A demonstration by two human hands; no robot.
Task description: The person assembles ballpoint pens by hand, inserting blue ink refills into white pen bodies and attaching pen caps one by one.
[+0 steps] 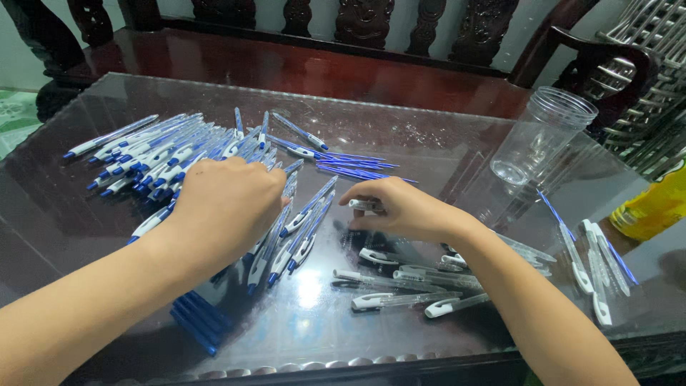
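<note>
My right hand (pixel 400 209) pinches a white pen part (pixel 364 206) lying roughly crosswise, its tip toward my left; my left hand (pixel 225 204) rests curled over the heap of blue-and-white pens (pixel 153 161) on the glass counter (pixel 400 136), and whether it grips one I cannot tell. My knuckles hide the pens beneath, clear barrels (pixel 400 282) lie near my right wrist, and a clear plastic jar (pixel 543 136) stands beyond.
</note>
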